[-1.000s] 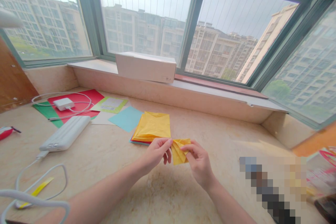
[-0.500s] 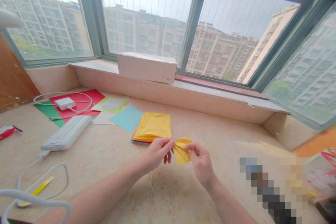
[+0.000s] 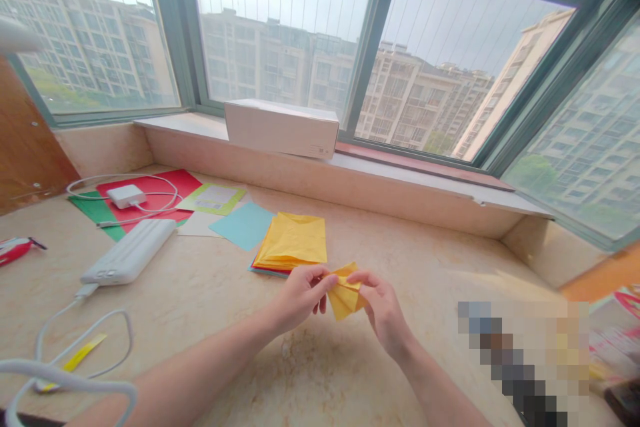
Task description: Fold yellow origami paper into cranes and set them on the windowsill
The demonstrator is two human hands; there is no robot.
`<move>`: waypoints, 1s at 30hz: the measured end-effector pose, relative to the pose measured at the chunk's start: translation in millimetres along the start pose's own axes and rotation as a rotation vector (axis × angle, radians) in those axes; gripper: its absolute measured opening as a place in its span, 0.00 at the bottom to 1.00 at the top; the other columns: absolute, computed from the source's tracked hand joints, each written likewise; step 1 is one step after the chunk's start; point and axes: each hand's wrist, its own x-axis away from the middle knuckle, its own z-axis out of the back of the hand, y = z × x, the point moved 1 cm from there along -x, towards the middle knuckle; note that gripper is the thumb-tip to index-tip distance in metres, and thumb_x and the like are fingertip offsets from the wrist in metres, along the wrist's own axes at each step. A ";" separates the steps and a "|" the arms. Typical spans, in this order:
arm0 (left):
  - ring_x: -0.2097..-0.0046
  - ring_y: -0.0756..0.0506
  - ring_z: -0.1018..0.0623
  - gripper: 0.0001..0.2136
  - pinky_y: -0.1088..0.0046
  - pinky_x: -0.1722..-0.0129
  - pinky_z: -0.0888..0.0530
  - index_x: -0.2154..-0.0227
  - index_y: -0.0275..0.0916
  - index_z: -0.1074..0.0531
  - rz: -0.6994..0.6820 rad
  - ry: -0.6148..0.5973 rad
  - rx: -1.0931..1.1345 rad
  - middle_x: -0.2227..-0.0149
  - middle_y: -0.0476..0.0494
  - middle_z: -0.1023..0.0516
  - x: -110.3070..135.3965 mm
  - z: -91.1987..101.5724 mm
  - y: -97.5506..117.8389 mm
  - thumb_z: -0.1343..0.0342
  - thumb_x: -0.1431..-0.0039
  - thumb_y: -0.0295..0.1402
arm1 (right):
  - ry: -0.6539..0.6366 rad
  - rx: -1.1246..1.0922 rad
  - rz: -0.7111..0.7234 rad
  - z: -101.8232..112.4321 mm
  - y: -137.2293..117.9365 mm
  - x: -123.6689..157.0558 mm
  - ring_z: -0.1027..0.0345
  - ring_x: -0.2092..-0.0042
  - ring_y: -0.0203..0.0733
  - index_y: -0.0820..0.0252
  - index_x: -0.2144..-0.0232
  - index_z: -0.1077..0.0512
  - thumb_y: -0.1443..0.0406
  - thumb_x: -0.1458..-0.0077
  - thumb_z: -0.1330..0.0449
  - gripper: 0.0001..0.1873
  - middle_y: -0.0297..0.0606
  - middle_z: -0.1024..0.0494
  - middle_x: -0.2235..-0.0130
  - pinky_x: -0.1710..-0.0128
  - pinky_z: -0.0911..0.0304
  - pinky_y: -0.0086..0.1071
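Observation:
A small piece of yellow paper (image 3: 344, 300), creased and partly folded, is held up between my two hands above the counter. My left hand (image 3: 309, 290) pinches its left edge between thumb and fingers. On the other side my right hand (image 3: 380, 300) grips the upper right part with thumb and forefinger. Just behind my left hand lies a stack of yellow paper (image 3: 295, 237), with red and blue sheets showing at its bottom edge. A light blue sheet (image 3: 243, 225) lies to the left of the stack.
Left on the stone counter (image 3: 225, 373) are a white power bank (image 3: 130, 252) with cables, a white charger (image 3: 126, 196), red paper (image 3: 185, 181), green paper (image 3: 93, 207) and a lime-edged packet (image 3: 215, 198). A white box (image 3: 281, 130) stands on the sill. A blurred-out patch covers the right side.
The yellow paper has been tilted and moved slightly down and left, its folds shifting. My right hand has come a little closer to my left.

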 end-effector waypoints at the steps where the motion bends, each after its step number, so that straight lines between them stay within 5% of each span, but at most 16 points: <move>1: 0.83 0.54 0.33 0.19 0.81 0.83 0.39 0.74 0.34 0.29 -0.003 0.025 -0.008 0.85 0.52 0.33 -0.1 0.0 0.2 0.46 0.41 0.47 | -0.007 -0.020 -0.003 -0.2 -0.7 -0.5 0.28 0.61 0.42 0.59 0.63 0.26 0.58 0.42 0.42 0.11 0.38 0.21 0.63 0.61 0.35 0.32; 14: 0.83 0.54 0.32 0.17 0.82 0.85 0.40 0.74 0.35 0.32 -0.031 0.003 0.036 0.82 0.53 0.32 1.6 -4.2 6.1 0.50 0.38 0.44 | 0.166 -0.102 0.049 -2.1 -1.2 -7.9 0.23 0.64 0.45 0.54 0.52 0.38 0.58 0.50 0.32 0.27 0.36 0.20 0.65 0.63 0.28 0.37; 22: 0.81 0.54 0.30 0.17 0.82 0.81 0.37 0.76 0.34 0.29 -0.214 -0.047 -0.272 0.81 0.49 0.27 3.6 -0.2 0.6 0.50 0.37 0.42 | 0.028 0.005 0.078 3.4 4.7 -10.9 0.25 0.64 0.42 0.55 0.50 0.38 0.57 0.48 0.34 0.25 0.35 0.21 0.66 0.62 0.30 0.35; 25: 0.82 0.54 0.30 0.18 0.82 0.83 0.35 0.69 0.34 0.26 -0.205 -0.147 -0.241 0.80 0.48 0.26 1.8 -1.9 -8.5 0.50 0.37 0.44 | -0.011 0.124 0.131 2.4 3.3 -8.9 0.26 0.64 0.42 0.55 0.52 0.35 0.56 0.46 0.36 0.22 0.35 0.21 0.67 0.63 0.32 0.34; 30: 0.81 0.53 0.30 0.20 0.81 0.84 0.34 0.65 0.34 0.24 -0.289 -0.096 -0.230 0.78 0.47 0.27 -5.0 -0.3 -16.4 0.53 0.35 0.46 | 0.001 0.220 0.179 2.5 -2.0 -11.9 0.26 0.60 0.44 0.59 0.47 0.35 0.55 0.47 0.35 0.28 0.39 0.21 0.64 0.57 0.34 0.38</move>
